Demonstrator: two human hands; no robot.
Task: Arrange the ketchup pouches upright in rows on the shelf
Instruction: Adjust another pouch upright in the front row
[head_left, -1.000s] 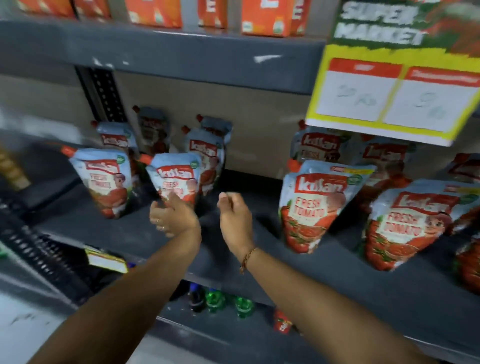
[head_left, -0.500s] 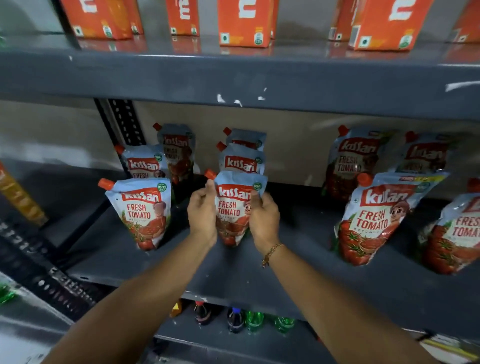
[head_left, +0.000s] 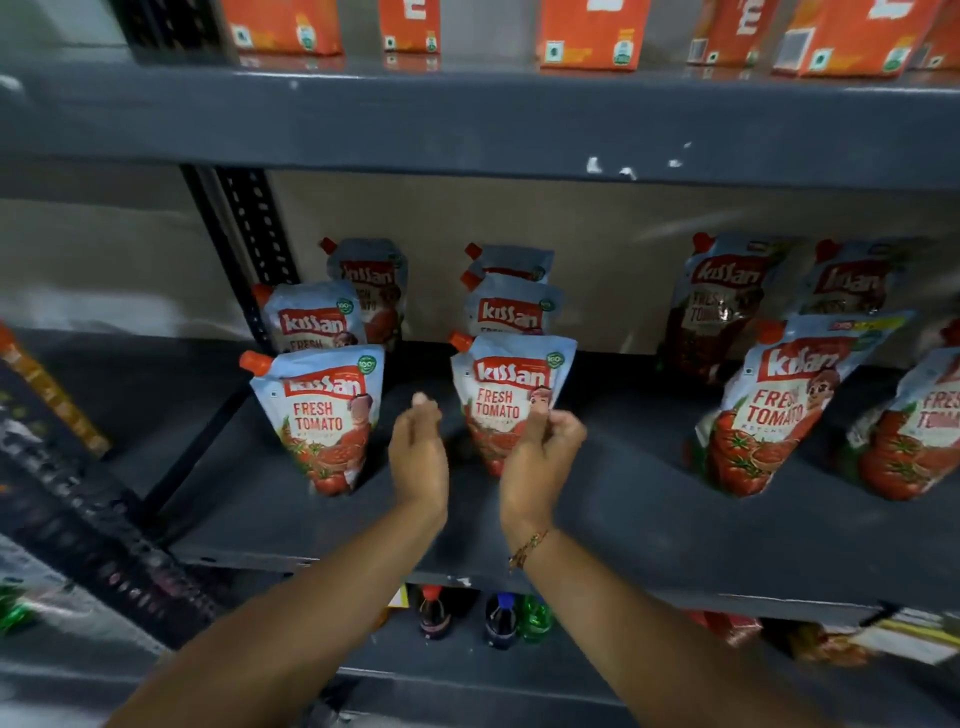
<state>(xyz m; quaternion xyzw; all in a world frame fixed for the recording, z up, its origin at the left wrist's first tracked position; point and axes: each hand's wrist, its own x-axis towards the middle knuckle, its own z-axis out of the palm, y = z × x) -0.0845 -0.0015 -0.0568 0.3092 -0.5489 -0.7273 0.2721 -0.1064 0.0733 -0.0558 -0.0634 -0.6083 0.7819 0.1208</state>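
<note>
Front ketchup pouch (head_left: 511, 400) stands upright mid-shelf (head_left: 623, 519), pale blue top, red tomato print, orange spout at upper left. Two pouches stand in a row behind it. Left hand (head_left: 418, 457) is loosely open, just beside it, holding nothing. Right hand (head_left: 540, 457) has fingers curled at its lower right edge; grip cannot be confirmed. Left row's front pouch (head_left: 319, 415) stands nearby. Bottles (head_left: 501, 621) sit on the shelf below.

Ketchup pouches (head_left: 511, 400): pale blue tops, red tomato print below, red logo band, orange-red spouts. Shelf (head_left: 623, 519): dark grey, white chips seen at upper board's front edge. Cartons (head_left: 592, 31) above: orange. Bracelet (head_left: 527, 548): gold-coloured.
</note>
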